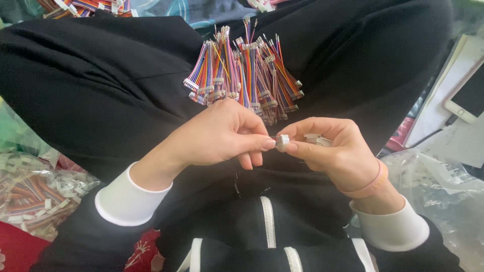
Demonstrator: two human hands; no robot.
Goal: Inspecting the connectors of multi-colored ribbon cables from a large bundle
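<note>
A person sits with black-clothed legs spread wide, seen from above. A bundle of rainbow-coloured ribbon wires [247,75] lies on the lap, fanned out, its long axis running away from the body, with white plugs at the near ends and bare tips at the far ends. It sits just behind the hands and partly hidden by the knuckles. To the person's left, a clear plastic bag [35,194] holds more coloured wires and white parts. To the right lie crumpled clear plastic [443,181], white papers and a phone [469,95] with a white frame. More wires show at the top edge.

The left hand [217,136] pinches something thin between thumb and forefinger; what it holds is mostly hidden. The right hand [333,148], with a pink band on its wrist, pinches a small white connector [283,141] between thumb and forefinger, with more white pieces tucked under its curled fingers. The connector sits between the two hands above the lap, its open end pointing toward the left hand, long axis roughly level.
</note>
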